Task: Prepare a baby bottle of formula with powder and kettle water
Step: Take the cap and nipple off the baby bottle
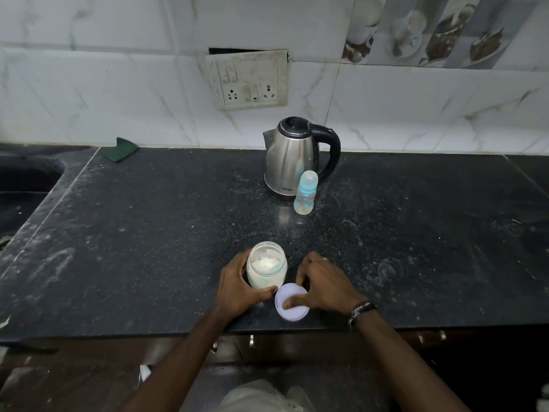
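One kettle (pixel 292 157), label unreadable.

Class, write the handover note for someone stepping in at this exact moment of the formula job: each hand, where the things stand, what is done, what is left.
Left hand: grips the open powder jar near the counter's front edge.
Right hand: fingers curled on the jar's lid, which lies on the counter just right of the jar.
Baby bottle: capped, upright, in front of the kettle near the wall.
Done: jar opened.
Left: uncap the bottle, add powder, pour kettle water, close up. No scoop is visible; whether the kettle holds water cannot be told.
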Tool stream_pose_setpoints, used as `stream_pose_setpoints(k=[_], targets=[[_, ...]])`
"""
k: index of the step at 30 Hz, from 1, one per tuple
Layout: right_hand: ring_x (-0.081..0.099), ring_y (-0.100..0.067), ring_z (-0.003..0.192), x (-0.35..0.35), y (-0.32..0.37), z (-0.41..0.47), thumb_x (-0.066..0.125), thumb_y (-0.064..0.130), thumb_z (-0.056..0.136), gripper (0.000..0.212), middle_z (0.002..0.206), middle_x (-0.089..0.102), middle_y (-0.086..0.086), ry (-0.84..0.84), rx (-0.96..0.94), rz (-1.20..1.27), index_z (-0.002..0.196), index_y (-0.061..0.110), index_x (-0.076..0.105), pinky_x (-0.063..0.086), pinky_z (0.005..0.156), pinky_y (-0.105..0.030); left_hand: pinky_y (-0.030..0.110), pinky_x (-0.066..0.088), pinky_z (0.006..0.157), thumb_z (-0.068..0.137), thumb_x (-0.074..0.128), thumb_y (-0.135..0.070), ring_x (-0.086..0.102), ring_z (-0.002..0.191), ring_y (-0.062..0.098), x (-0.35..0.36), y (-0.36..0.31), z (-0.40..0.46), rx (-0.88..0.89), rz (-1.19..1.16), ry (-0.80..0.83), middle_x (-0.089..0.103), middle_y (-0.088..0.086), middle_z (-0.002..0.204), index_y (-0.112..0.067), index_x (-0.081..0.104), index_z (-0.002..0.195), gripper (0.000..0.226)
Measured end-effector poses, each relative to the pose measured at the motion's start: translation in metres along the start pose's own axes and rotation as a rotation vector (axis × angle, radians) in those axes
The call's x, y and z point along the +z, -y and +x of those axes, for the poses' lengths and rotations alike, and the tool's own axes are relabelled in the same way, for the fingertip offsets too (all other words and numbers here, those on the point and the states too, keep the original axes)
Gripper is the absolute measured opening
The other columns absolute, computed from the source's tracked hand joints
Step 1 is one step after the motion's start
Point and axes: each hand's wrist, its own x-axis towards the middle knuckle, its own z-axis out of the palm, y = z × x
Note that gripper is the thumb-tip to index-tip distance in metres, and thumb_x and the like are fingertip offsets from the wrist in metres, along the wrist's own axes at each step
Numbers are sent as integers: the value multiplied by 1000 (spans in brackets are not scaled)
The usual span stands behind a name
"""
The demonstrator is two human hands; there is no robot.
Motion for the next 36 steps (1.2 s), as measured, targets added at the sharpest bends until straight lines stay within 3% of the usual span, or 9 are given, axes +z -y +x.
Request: stream_pose_setpoints(k=[4, 7, 10, 16, 20, 25, 30, 36], targets=[[56, -11, 92, -39, -10, 24, 72, 80, 57, 67, 102, 55, 7, -143, 130, 122, 96, 27, 58, 51, 78, -34, 43, 56, 95, 50, 101, -32, 66, 114, 11, 0, 0, 1, -4, 29, 6, 69, -9, 123, -22, 62, 128, 88], [61, -20, 101, -65, -20, 56, 78, 59, 72, 63, 114, 61, -1, -357, 225, 244, 116, 21, 55, 54, 85, -40, 42, 55, 97, 50, 100, -36, 64, 116, 7, 0, -1, 0, -3, 55, 16, 67, -12, 125, -26, 59, 129, 90], [59, -32, 114, -88, -29, 94, 80, 42, 77, 71, 128, 57, -13, -514, 257, 248, 132, 13, 45, 52, 91, -43, 41, 55, 98, 50, 99, -41, 63, 117, 5, 0, 0, -2, -5, 67, 22, 66, -15, 127, -28, 58, 130, 92], [58, -43, 113, -121, -31, 143, 76, 37, 81, 78, 127, 54, -21, -367, 236, 49, 143, 18, 34, 52, 90, -49, 41, 53, 98, 52, 98, -43, 62, 117, 6, 0, -1, -2, -11, 102, 33, 64, -13, 128, -29, 56, 132, 91], [58, -41, 116, -124, -30, 152, 74, 34, 85, 66, 131, 57, -19, -257, 201, -50, 141, 18, 42, 50, 92, -47, 36, 50, 103, 54, 98, -42, 58, 122, 5, 0, -3, -2, -9, 96, 56, 61, -11, 133, -27, 53, 137, 95], [61, -40, 111, -122, -31, 152, 73, 26, 85, 52, 127, 61, -18, -265, 208, -34, 132, 19, 53, 52, 91, -46, 19, 32, 115, 53, 90, -61, 42, 141, 6, -1, -3, -5, -77, 105, 94, 43, -5, 156, -19, 35, 153, 122], [61, -39, 111, -123, -33, 135, 75, 23, 82, 47, 124, 62, -18, -245, 206, -23, 125, 15, 59, 50, 88, -42, 38, 37, 118, 49, 93, -64, 41, 143, 8, -4, -5, -6, -116, 90, 104, 41, -9, 156, -24, 21, 159, 137], [59, -38, 114, -111, -31, 96, 76, 24, 82, 55, 128, 60, -18, -233, 218, -13, 133, 18, 57, 49, 93, -41, 45, 41, 116, 46, 95, -66, 44, 141, 6, -3, -8, -12, -140, 34, 38, 44, -7, 155, -31, 20, 158, 139]])
